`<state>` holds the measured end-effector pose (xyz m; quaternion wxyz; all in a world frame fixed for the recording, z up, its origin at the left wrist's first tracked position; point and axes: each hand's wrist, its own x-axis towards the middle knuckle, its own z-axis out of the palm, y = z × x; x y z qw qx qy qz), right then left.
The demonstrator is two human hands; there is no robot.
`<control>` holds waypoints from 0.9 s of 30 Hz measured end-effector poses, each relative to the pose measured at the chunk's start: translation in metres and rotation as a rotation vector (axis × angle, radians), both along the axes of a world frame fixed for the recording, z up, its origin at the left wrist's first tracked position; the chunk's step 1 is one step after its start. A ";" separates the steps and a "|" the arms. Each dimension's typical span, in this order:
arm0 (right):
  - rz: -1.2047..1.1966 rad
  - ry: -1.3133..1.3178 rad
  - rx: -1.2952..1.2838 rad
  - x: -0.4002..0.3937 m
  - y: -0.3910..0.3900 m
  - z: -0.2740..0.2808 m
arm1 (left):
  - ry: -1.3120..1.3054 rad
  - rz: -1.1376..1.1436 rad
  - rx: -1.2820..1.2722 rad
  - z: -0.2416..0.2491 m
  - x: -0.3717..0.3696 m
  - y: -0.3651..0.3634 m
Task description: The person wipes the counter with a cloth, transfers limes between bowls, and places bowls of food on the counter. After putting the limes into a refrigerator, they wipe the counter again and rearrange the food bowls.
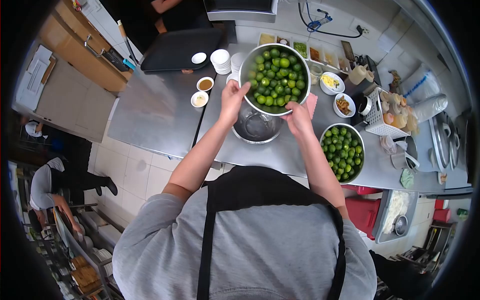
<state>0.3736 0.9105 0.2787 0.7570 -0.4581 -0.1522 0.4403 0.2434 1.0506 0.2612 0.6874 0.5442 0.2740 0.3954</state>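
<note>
The left hand (pixel 233 101) and right hand (pixel 298 119) are holding the upper bowl (pixel 245 68) of limes (pixel 280 75) above a lower bowl (pixel 256 125), fingers clamping its near rim, level support probably preventing spills

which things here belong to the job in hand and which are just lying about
Seemingly in use:
limes
held bowl, in left hand and right hand
bowl partly behind it

Apparently just there:
black tray
stacked dishes
basket
</note>
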 end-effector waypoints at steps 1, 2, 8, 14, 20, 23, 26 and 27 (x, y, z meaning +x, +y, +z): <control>-0.049 -0.072 0.035 0.001 0.003 -0.007 | 0.003 -0.001 -0.005 -0.009 -0.003 -0.001; -0.073 -0.067 0.008 0.004 0.004 -0.012 | 0.056 0.160 0.209 -0.019 -0.007 -0.005; -0.293 -0.377 -0.076 -0.004 0.003 -0.003 | 0.326 0.265 0.680 -0.057 -0.034 -0.033; -0.471 -0.739 -0.027 -0.006 0.006 -0.041 | 0.537 0.125 0.894 -0.052 -0.031 -0.043; -0.444 -0.743 0.001 -0.023 0.002 -0.055 | 0.575 0.083 0.984 -0.048 -0.025 -0.047; -0.495 -0.938 -0.083 -0.025 0.002 -0.059 | 0.579 0.066 0.987 -0.044 -0.022 -0.046; -0.452 -0.762 0.029 -0.028 0.004 -0.054 | 0.598 0.047 1.001 -0.048 -0.021 -0.046; -0.452 -0.762 0.028 -0.026 0.004 -0.055 | 0.598 0.046 1.000 -0.049 -0.021 -0.046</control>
